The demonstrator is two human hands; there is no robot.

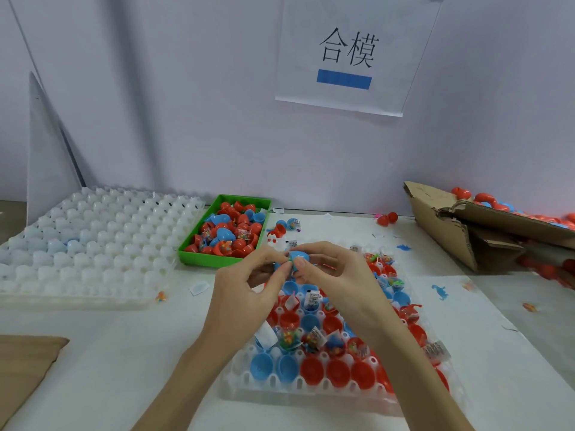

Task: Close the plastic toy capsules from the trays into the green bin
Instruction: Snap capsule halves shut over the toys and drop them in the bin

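Both hands meet just above the far end of the filled tray (273, 382), a white moulded plastic sheet of round cups with glossy rims. The left hand (249, 286) and the right hand (334, 276) together pinch a small blue capsule (299, 256), smooth and egg-shaped, the fingertips of each hand curled round its ends; a scrap of green shows at its seam. Whether the two halves are fully pressed together I cannot tell.

The filled tray's cups hold open half-shells of shiny red and blue plastic, many with tiny crinkled clear packets of coloured toy bits and small white printed slips, the print too small to read.

Beyond that tray and to its left stands the green bin (199, 237), a shallow rectangular plastic box with straight walls, heaped with red and blue capsules. Further left of the filled tray lies a second white tray (93, 241), its rows of translucent domes bumpy and milky.

To the right of the filled tray a torn corrugated cardboard box (441, 219) sags open, with red and blue capsules spilled across it. A few loose capsules (387, 218) and a small blue dinosaur figure (440, 290) lie on the white tabletop (124, 353) between the box and the filled tray.

On the pale wall behind the filled tray hangs a clear-sleeved paper sign (351, 54) printed in black with 合模, above a solid blue bar.
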